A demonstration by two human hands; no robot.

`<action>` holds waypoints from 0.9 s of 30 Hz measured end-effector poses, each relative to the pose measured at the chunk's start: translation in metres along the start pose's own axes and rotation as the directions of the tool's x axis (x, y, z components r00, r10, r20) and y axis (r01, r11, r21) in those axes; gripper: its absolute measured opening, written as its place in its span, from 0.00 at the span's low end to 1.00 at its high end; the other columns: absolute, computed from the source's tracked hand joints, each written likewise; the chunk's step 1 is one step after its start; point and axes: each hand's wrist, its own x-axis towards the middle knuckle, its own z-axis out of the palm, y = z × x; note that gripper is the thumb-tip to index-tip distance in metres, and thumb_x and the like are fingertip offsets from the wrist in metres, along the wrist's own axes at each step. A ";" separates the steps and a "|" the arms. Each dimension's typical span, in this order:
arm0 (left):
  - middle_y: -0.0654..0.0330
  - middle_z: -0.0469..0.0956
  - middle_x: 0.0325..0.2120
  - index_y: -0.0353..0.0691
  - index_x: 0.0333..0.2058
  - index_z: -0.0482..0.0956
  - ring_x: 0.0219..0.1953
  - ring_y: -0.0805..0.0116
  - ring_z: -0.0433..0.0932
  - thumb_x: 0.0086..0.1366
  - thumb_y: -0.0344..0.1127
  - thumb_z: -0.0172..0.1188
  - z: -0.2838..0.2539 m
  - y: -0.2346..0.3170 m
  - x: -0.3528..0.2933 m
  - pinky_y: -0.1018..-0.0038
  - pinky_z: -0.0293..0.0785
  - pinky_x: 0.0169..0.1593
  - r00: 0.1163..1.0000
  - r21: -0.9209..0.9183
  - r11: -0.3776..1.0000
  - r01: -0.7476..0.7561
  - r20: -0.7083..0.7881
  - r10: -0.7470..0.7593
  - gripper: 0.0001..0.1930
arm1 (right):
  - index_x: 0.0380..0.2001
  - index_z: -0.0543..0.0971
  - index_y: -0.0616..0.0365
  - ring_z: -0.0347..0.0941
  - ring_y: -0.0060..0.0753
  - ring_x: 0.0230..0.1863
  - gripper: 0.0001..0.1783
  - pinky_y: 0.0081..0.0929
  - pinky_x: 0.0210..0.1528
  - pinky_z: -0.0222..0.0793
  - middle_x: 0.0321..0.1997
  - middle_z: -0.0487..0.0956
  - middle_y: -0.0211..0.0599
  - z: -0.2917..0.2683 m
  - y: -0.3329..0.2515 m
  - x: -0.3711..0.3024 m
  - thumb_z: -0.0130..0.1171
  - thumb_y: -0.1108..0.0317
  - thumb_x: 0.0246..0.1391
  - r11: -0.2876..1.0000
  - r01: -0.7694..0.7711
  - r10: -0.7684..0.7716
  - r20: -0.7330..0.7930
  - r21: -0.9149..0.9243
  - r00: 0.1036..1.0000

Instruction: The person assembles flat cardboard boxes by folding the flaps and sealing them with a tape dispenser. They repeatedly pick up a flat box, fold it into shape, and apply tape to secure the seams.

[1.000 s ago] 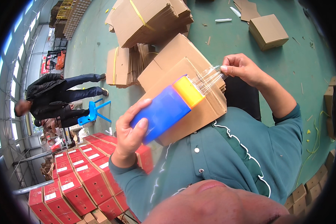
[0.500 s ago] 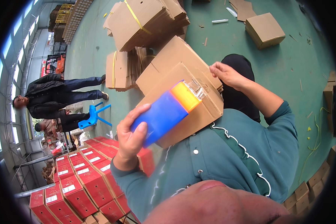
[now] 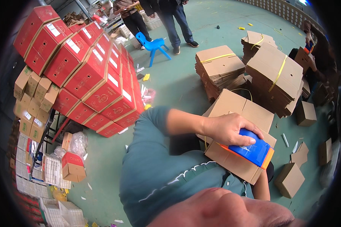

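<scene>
My left hand (image 3: 228,129) grips a blue and orange tape dispenser (image 3: 254,150), its fingers and thumb wrapped over the blue body. The dispenser lies against the top of a cardboard box (image 3: 233,162) in front of my chest, its orange edge toward the box's right side. Below the box shows my right forearm (image 3: 261,189); the right hand is hidden behind the box, so its fingers do not show. Just beyond lies a pile of flat cardboard (image 3: 250,109), partly covered by the box.
Strapped stacks of flattened cartons (image 3: 274,72) stand ahead. Red cartons (image 3: 91,72) are piled high at left, near a blue chair (image 3: 152,47). Two people stand behind the chair; another person (image 3: 318,53) works at far right. A closed box (image 3: 290,181) sits on the floor at right.
My view has swung toward the left. My left hand has brought the tape dispenser down onto the box and over to its right side. My right hand has dropped from beside the box to behind it.
</scene>
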 end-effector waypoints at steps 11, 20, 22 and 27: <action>0.49 0.81 0.47 0.37 0.48 0.82 0.49 0.55 0.80 0.62 0.42 0.55 -0.001 -0.005 0.003 0.68 0.73 0.56 0.995 0.055 0.995 -0.081 -0.050 0.083 0.20 | 0.31 0.77 0.63 0.69 0.16 0.28 0.18 0.18 0.32 0.64 0.26 0.75 0.29 0.244 -0.179 0.101 0.53 0.58 0.68 0.301 0.354 0.283 0.437 -0.885 0.854; 0.50 0.80 0.48 0.36 0.51 0.80 0.52 0.55 0.77 0.67 0.40 0.51 -0.004 -0.006 0.003 0.67 0.70 0.58 0.993 0.058 0.992 -0.116 0.001 0.116 0.20 | 0.55 0.76 0.63 0.75 0.31 0.52 0.27 0.28 0.56 0.71 0.51 0.79 0.37 0.287 -0.106 0.089 0.59 0.59 0.55 0.451 0.397 0.732 0.586 -0.799 0.347; 0.50 0.81 0.47 0.36 0.51 0.80 0.51 0.55 0.78 0.67 0.40 0.51 -0.002 -0.003 0.000 0.67 0.71 0.58 0.996 0.042 0.995 -0.094 -0.007 0.094 0.19 | 0.55 0.75 0.64 0.75 0.30 0.52 0.30 0.28 0.56 0.72 0.52 0.79 0.37 0.277 -0.108 0.091 0.62 0.58 0.51 0.523 0.232 0.742 0.572 -0.820 0.349; 0.49 0.81 0.45 0.38 0.51 0.80 0.49 0.56 0.79 0.67 0.37 0.50 0.001 -0.018 0.009 0.67 0.72 0.56 0.981 0.042 0.981 -0.187 -0.046 0.189 0.18 | 0.58 0.69 0.66 0.70 0.38 0.59 0.33 0.37 0.65 0.64 0.58 0.73 0.44 0.250 -0.141 0.107 0.65 0.68 0.49 0.564 -0.145 0.817 0.523 -0.813 0.244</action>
